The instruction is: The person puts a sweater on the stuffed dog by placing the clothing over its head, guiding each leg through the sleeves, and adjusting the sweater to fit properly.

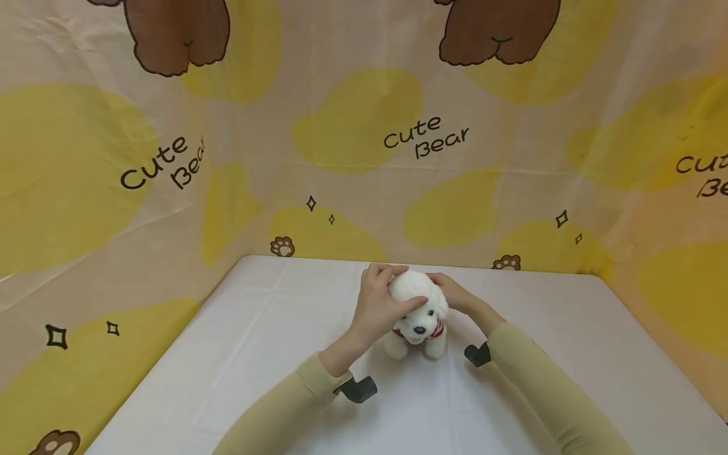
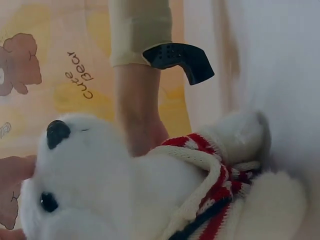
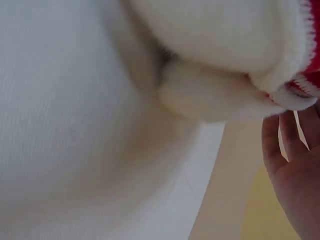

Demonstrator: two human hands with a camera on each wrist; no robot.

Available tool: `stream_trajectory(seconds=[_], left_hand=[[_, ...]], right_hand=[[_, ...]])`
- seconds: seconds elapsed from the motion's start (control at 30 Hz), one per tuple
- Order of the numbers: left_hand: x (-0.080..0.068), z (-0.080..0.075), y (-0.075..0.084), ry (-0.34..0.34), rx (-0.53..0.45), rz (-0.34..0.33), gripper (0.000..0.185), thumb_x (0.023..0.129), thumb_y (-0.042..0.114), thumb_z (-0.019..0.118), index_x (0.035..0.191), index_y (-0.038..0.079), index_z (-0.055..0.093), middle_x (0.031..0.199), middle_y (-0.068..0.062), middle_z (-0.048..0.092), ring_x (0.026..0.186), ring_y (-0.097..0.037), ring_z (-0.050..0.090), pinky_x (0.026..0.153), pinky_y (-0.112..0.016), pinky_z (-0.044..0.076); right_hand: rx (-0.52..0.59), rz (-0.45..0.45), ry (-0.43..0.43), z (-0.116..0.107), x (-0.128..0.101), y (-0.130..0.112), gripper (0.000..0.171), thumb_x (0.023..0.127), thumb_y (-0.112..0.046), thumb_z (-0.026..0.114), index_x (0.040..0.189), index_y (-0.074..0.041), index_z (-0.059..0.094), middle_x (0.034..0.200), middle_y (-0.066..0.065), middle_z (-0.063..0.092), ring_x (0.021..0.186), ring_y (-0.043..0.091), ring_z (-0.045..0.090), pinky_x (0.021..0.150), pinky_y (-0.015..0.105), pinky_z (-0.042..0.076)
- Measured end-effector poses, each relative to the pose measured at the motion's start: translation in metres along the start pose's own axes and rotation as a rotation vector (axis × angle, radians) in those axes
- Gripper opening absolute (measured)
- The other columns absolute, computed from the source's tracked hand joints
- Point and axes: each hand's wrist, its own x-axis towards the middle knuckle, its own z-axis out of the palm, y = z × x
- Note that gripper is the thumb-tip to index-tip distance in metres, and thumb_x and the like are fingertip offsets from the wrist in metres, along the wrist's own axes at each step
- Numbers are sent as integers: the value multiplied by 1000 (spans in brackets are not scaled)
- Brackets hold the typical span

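A white plush dog (image 1: 414, 287) in a red-and-white knitted sweater stands near the far edge of the white table, its black nose towards me. My left hand (image 1: 380, 302) grips its head, thumb across the forehead and fingers over the top. From behind the dog's other side, my right hand (image 1: 455, 296) holds it at the back of the head and body, the fingertips hidden by the dog. In the right wrist view, the fingers (image 3: 272, 145) reach up behind the sweater (image 3: 310, 82). The left wrist view shows the dog's face (image 2: 75, 170) close up.
A white cloth covers the table (image 1: 273, 354). Fabric walls (image 1: 352, 126) with yellow patches and bear prints stand at the back and both sides. Black curved pieces (image 1: 359, 389) stick out at both wrists, close over the table.
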Motion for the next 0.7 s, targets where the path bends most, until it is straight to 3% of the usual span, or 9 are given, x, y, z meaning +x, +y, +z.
stream_trajectory(seconds=[0.13, 0.27, 0.5, 0.7], left_hand=[[5, -2, 0, -8, 54, 38, 52, 68, 33, 84, 113, 13, 66, 110, -7, 54, 104, -22, 44, 82, -35, 46], [15, -12, -6, -87, 58, 6, 49, 71, 31, 82, 115, 16, 67, 113, -9, 58, 104, -23, 46, 81, -37, 44], [41, -35, -28, -206, -10, -67, 41, 74, 24, 79, 114, 19, 68, 112, -3, 65, 99, -21, 57, 75, -34, 49], [66, -44, -53, -323, -136, -102, 35, 80, 20, 74, 114, 18, 68, 112, -1, 66, 102, -19, 59, 81, -32, 49]], right_hand=[[-141, 6, 26, -4, -2, 3, 34, 94, -15, 51, 121, 4, 60, 116, 20, 64, 104, 24, 59, 89, 41, 48], [-191, 72, 34, -13, -6, 5, 39, 100, -26, 44, 126, 0, 58, 124, 18, 61, 114, 31, 57, 91, 44, 49], [-224, 118, 36, -23, -24, 4, 36, 100, -31, 47, 106, -3, 68, 98, 10, 70, 91, 21, 64, 76, 34, 54], [-288, 186, 88, -18, -45, 0, 28, 97, -30, 53, 98, -8, 70, 89, 4, 70, 82, 15, 62, 72, 29, 51]])
